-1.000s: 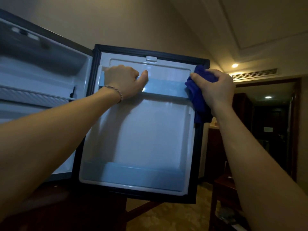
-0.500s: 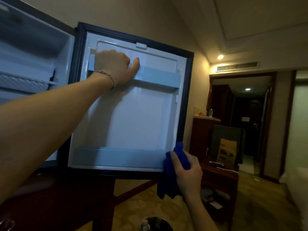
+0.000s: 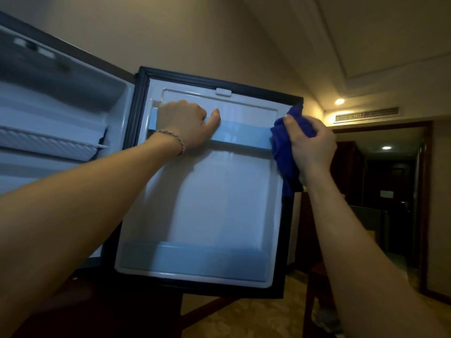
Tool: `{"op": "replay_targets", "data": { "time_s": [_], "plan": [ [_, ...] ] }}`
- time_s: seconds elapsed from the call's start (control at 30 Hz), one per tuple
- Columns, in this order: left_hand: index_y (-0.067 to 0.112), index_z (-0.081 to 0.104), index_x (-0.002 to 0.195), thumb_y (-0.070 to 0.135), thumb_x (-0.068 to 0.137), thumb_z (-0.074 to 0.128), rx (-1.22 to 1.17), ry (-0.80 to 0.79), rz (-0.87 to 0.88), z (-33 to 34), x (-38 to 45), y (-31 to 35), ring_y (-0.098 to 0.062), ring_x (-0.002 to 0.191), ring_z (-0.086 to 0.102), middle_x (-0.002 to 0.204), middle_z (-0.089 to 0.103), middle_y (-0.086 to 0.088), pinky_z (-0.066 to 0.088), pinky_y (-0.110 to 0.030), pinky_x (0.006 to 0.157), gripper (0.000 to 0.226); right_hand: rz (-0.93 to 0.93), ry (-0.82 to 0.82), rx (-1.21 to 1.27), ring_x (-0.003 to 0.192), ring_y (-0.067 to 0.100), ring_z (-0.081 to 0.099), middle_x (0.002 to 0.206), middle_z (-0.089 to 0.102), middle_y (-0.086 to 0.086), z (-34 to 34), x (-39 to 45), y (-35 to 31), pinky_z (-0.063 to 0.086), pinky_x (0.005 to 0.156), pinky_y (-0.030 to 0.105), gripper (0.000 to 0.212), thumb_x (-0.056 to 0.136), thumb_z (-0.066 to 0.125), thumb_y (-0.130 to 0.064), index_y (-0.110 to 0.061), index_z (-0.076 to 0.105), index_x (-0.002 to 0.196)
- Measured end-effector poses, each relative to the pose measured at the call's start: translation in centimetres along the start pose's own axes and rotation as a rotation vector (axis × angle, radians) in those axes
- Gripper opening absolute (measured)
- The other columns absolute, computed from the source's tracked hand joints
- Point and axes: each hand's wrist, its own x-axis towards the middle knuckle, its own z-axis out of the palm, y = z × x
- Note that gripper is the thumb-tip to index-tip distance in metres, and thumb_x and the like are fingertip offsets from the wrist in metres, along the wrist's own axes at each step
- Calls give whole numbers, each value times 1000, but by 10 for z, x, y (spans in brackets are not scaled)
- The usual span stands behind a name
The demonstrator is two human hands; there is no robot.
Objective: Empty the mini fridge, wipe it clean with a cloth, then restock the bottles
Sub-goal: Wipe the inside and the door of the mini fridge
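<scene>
The mini fridge (image 3: 61, 106) stands open at the left, its white interior and wire shelf (image 3: 48, 142) bare. Its door (image 3: 219, 203) swings out toward me, white liner inside a black frame. My left hand (image 3: 188, 125) grips the upper door shelf rail (image 3: 244, 135), fingers curled over it. My right hand (image 3: 310, 147) holds a bunched blue cloth (image 3: 285, 154) against the door's right edge near the top. The lower door shelf (image 3: 195, 259) holds nothing. No bottles are in view.
Dark wooden furniture (image 3: 314, 276) stands just right of the door, and a dark cabinet (image 3: 122, 313) sits under the fridge. A dim hallway (image 3: 390, 191) with ceiling lights opens at the right. Patterned floor (image 3: 244, 320) shows below.
My right hand carried the blue cloth from the door's lower right corner back up its right edge to the top. My left hand kept its grip on the upper rail.
</scene>
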Motion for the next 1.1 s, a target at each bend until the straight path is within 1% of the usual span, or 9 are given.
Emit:
{"op": "replay_targets", "data": {
  "time_s": [0.1, 0.27, 0.4, 0.47, 0.6, 0.77, 0.9, 1.0, 1.1],
  "plan": [
    [6, 45, 52, 51, 98, 30, 1, -5, 0, 1, 0, 1, -23, 49, 35, 50, 41, -6, 18, -29, 51, 66, 36, -91, 29, 89, 2, 57, 91, 58, -17, -6, -1, -1, 45, 80, 27, 18, 87, 70, -49, -42, 53, 89],
    [9, 40, 49, 50, 98, 31, 14, -16, -2, 5, 0, 6, -22, 48, 32, 49, 37, -5, 17, -30, 51, 65, 121, -180, 1, 78, 14, 64, 84, 68, -2, -25, -59, 41, 47, 73, 31, 22, 88, 68, -50, -30, 61, 88],
    [10, 43, 49, 53, 98, 28, 20, -26, 3, 9, 1, 6, -23, 48, 33, 50, 38, -5, 22, -29, 52, 66, 285, -196, -7, 89, 12, 64, 101, 67, -5, -43, -132, 92, 49, 81, 32, 35, 82, 70, -54, -28, 64, 104],
    [10, 45, 50, 53, 98, 28, 22, -28, 0, 9, 1, 7, -23, 48, 33, 51, 39, -6, 22, -29, 52, 66, 355, -208, 21, 92, 14, 65, 107, 66, -2, -50, -166, 112, 49, 78, 31, 47, 77, 70, -58, -25, 66, 109],
    [10, 45, 50, 52, 98, 28, 28, -38, -2, 5, 1, 8, -23, 49, 33, 52, 39, -6, 20, -28, 52, 66, 417, -186, 42, 91, 12, 64, 108, 66, -2, -58, -197, 121, 46, 74, 27, 42, 74, 70, -56, -28, 68, 106],
    [9, 45, 51, 50, 99, 30, 11, -50, -8, 0, 1, 7, -26, 51, 35, 52, 41, -8, 20, -29, 53, 66, 288, -146, 35, 93, 11, 63, 106, 64, -5, -50, -160, 93, 51, 81, 30, 16, 86, 74, -39, -38, 60, 93],
    [9, 46, 51, 50, 100, 31, 13, -39, -19, 1, 0, 6, -23, 49, 35, 51, 41, -7, 19, -28, 51, 66, 136, -116, -28, 87, 12, 65, 97, 67, -5, -27, -78, 55, 53, 88, 42, 26, 85, 67, -59, -34, 62, 89],
    [9, 47, 51, 51, 99, 31, 16, -29, -18, 2, 1, 4, -23, 49, 37, 50, 42, -6, 19, -28, 51, 66, 42, -78, 10, 85, 9, 64, 88, 67, -8, -10, -18, 12, 53, 87, 36, 20, 88, 67, -53, -34, 60, 88],
    [7, 45, 50, 51, 99, 32, -1, -11, -24, 2, 0, 2, -24, 49, 37, 50, 41, -6, 19, -29, 51, 66, -13, -75, -7, 92, 5, 60, 92, 62, -14, -5, 7, -7, 50, 88, 32, 16, 89, 68, -48, -39, 55, 90]
  ]
}}
